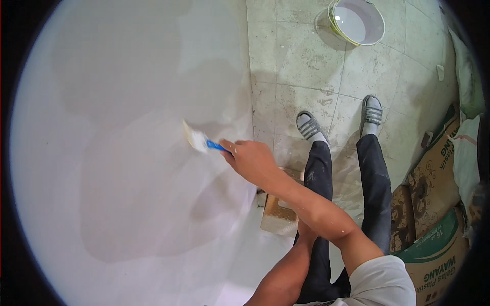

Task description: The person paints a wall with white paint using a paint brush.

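Observation:
My right hand (250,159) is closed around the blue handle of a paintbrush (200,141), with its arm reaching across to the left. White paint coats the bristles, which are at the surface of the white wall (127,188); the pale tip looks slightly bent. Damp-looking greyish patches spread over the wall around the brush. My left forearm (286,270) passes beneath the right one, and that hand is hidden behind it.
A bucket of white liquid (357,23) stands on the stained tile floor (306,61), ahead of my sandalled feet (310,125). Near the wall's foot sits a brown box (279,217). Printed cardboard boxes (434,183) and a white sack (465,153) line the right side.

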### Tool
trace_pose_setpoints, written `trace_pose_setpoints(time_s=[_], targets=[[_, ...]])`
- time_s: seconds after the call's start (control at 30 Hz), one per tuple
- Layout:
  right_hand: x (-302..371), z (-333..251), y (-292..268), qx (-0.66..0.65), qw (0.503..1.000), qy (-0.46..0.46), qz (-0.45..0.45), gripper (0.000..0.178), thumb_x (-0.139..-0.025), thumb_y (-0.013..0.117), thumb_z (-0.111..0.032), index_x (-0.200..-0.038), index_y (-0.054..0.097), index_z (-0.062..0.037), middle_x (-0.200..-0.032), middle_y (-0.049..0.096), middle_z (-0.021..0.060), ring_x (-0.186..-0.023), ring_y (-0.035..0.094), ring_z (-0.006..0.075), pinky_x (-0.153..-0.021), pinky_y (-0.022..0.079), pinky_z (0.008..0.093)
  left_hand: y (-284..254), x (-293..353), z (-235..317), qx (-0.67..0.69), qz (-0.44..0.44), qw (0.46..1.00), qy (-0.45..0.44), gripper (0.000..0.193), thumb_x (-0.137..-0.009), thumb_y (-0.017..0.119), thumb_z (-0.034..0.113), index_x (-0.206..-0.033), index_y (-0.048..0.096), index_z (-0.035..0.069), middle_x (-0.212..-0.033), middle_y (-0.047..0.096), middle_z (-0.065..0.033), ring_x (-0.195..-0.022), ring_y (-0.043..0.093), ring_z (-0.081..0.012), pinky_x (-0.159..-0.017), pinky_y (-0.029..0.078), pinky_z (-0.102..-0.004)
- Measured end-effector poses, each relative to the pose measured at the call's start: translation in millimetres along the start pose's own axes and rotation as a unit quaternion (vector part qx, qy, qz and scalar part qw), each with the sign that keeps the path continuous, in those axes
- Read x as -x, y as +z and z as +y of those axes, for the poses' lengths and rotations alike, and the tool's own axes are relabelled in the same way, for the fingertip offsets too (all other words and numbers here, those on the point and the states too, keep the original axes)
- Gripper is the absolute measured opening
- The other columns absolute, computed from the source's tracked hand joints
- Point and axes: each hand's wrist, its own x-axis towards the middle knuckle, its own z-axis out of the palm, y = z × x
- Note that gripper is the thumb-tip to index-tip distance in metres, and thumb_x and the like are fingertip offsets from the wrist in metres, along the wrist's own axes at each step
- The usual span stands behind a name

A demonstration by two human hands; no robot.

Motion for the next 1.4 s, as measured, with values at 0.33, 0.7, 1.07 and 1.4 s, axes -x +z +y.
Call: trace_pose_setpoints(time_s=[0.33,0.7,1.07,1.4], targets=[[-11.2,-1.0,-6.6,0.105,0.989,-0.014,-0.108,0.023,-0.098,0.065,-0.020,-0.118,0.071,-0.0110,-0.072,0.066,0.0116,-0.064,0.067,0.0345,-0.057,0.052,0.0462,-3.0,-7.9,-0.3,0.036,0.170,0.985,-0.008,0.068,-0.098,0.059,0.048,-0.153,0.044,0.012,-0.162,0.041,-0.0094,-0.148,0.037,-0.0322,-0.122,0.028,-0.0509],[-11.4,3.5,-22.0,0.068,0.985,0.025,-0.154,0.022,-0.100,0.064,-0.023,-0.118,0.069,-0.0108,-0.071,0.068,0.0153,-0.067,0.068,0.0369,-0.059,0.052,0.0487,-96.4,-52.0,25.4,-0.001,-0.336,0.929,-0.154,0.072,-0.096,0.059,0.050,-0.154,0.043,0.011,-0.162,0.041,-0.0123,-0.151,0.031,-0.0351,-0.124,0.024,-0.0444],[-9.3,-7.5,-29.9,0.035,0.972,-0.022,-0.232,0.024,-0.099,0.066,-0.028,-0.119,0.074,-0.0160,-0.076,0.069,0.0112,-0.068,0.067,0.0345,-0.060,0.052,0.0468,-71.8,-26.6,15.4,0.067,-0.249,0.949,-0.181,0.070,-0.096,0.056,0.053,-0.155,0.045,0.015,-0.161,0.043,-0.0107,-0.152,0.030,-0.0334,-0.122,0.025,-0.0533],[-62.6,150.3,40.8,0.160,0.976,0.136,-0.060,0.024,-0.100,0.062,-0.035,-0.114,0.076,-0.0227,-0.084,0.074,0.0125,-0.079,0.072,0.0370,-0.066,0.056,0.0496,-122.7,-68.7,35.0,0.052,-0.334,0.921,-0.194,0.062,-0.094,0.062,0.052,-0.149,0.054,0.025,-0.159,0.046,-0.0035,-0.151,0.028,-0.0365,-0.120,0.030,-0.0575]])
